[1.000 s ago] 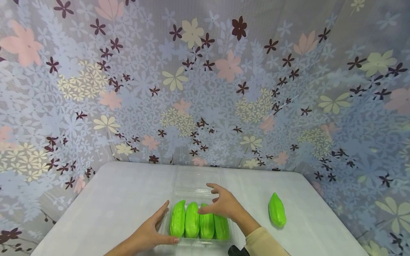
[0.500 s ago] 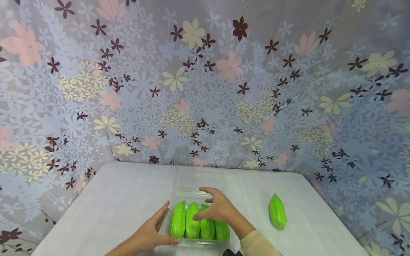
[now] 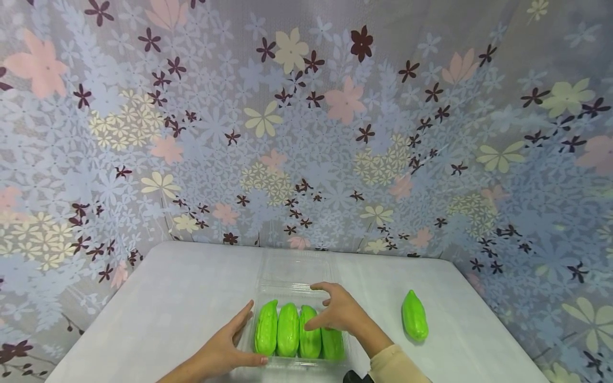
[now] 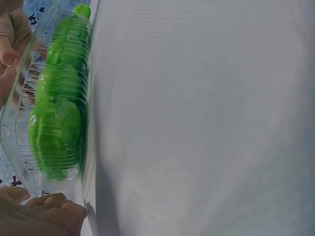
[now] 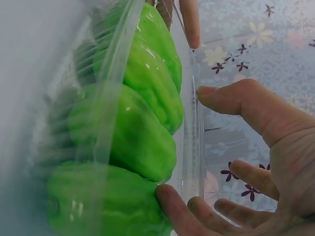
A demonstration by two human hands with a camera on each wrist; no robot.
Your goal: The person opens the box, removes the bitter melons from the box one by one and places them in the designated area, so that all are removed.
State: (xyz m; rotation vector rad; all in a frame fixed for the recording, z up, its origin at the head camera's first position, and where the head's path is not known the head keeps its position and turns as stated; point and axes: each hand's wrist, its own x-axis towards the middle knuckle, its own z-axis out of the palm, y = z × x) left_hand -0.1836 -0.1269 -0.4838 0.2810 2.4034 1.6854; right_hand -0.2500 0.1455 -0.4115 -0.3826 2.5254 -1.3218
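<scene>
A clear plastic container (image 3: 346, 355) with its lid (image 3: 294, 264) folded back holds several glossy, ridged green vegetables (image 3: 288, 330), shaped like bitter gourds and set side by side. My left hand (image 3: 222, 343) holds the container's left end, thumb along the front rim and fingers along the side. Over the right half of the row hovers my right hand (image 3: 339, 309), thumb and fingers spread, nothing gripped. In the right wrist view, one fingertip overlaps the edge of the nearest green vegetable (image 5: 103, 196). The right hand partly hides the two right-hand pieces in the head view.
Another green vegetable (image 3: 414, 316) lies alone to the right on the white-covered table (image 3: 201, 287). Behind the table hangs a flower-patterned cloth (image 3: 306, 133). A dark object (image 3: 356, 376) shows by the right sleeve (image 3: 397, 364).
My right hand has shifted left over the container, then back right, ending slightly lower in the head view. The left hand and the green vegetables stay in place.
</scene>
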